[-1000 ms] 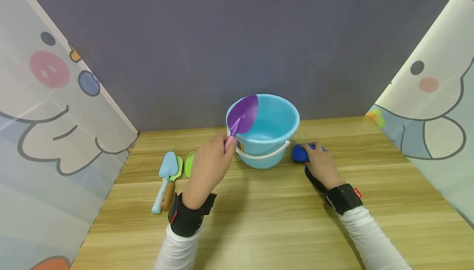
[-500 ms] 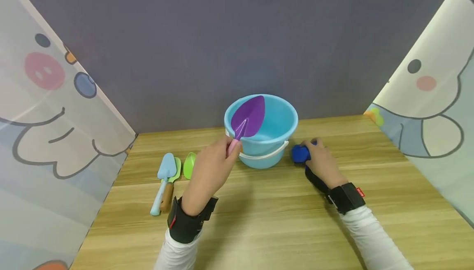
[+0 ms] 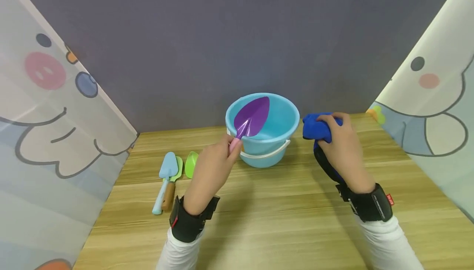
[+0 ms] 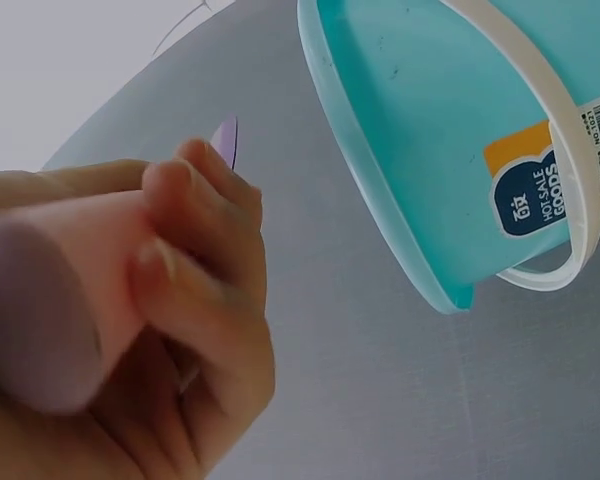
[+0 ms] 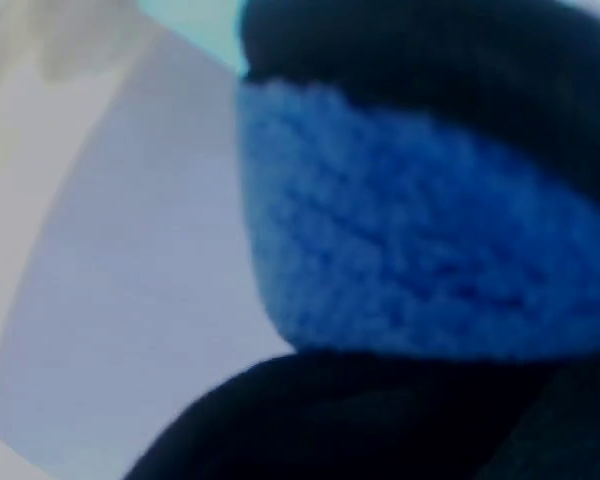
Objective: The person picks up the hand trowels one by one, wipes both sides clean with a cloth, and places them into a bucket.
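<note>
My left hand (image 3: 211, 167) grips the pink handle of a purple toy shovel (image 3: 252, 117); its blade leans over the near left rim of the light blue bucket (image 3: 274, 154). In the left wrist view my fingers (image 4: 195, 260) wrap the pink handle, with the bucket (image 4: 430, 130) and its white bail handle tilted above. My right hand (image 3: 338, 142) holds a bunched blue cloth (image 3: 314, 126) in the air, just right of the bucket's rim. The right wrist view is filled by the fuzzy blue cloth (image 5: 420, 240).
A light blue toy trowel (image 3: 166, 177) with a wooden handle and two green scoops (image 3: 189, 164) lie on the wooden table (image 3: 274, 220) left of my left hand. Cartoon-printed panels stand at both sides, a grey wall behind.
My right hand has lifted the blue cloth off the table, up beside the bucket's rim. The purple shovel's blade has tipped further right over the bucket.
</note>
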Available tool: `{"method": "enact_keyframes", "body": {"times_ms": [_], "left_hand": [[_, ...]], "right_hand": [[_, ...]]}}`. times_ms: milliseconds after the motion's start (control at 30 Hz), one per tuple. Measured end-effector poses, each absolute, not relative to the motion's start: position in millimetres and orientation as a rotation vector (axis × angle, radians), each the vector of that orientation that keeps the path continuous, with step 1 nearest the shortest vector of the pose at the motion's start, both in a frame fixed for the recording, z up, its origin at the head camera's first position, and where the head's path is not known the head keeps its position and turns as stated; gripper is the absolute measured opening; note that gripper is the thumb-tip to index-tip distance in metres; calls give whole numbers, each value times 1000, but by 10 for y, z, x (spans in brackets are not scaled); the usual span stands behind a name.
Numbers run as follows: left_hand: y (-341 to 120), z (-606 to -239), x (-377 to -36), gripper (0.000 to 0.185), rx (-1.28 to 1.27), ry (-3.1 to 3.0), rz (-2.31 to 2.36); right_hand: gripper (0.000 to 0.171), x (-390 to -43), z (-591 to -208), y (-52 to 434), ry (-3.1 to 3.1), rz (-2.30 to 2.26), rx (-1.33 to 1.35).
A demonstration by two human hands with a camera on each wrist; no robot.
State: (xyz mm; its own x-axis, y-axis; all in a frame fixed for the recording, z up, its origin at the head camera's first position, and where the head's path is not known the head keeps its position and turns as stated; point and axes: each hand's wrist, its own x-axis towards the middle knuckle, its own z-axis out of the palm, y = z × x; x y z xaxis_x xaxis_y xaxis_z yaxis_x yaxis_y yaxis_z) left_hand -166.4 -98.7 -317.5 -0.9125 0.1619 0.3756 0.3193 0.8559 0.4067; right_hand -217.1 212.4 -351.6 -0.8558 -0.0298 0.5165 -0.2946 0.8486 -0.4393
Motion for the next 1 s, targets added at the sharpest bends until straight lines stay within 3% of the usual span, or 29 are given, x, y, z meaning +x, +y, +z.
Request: {"method": "enact_keyframes", "body": {"times_ms": [500,1000], "left_hand": [[-972,-3163,-1595,27,-358,-2687,-577],[-954,-3087,-1570,29,-363,-2680,-556]], "right_hand": [[55,-1648,-2967,1656,-2215,1075,383],[68,-1760,-3199,1071,-2080,777,819]]}}
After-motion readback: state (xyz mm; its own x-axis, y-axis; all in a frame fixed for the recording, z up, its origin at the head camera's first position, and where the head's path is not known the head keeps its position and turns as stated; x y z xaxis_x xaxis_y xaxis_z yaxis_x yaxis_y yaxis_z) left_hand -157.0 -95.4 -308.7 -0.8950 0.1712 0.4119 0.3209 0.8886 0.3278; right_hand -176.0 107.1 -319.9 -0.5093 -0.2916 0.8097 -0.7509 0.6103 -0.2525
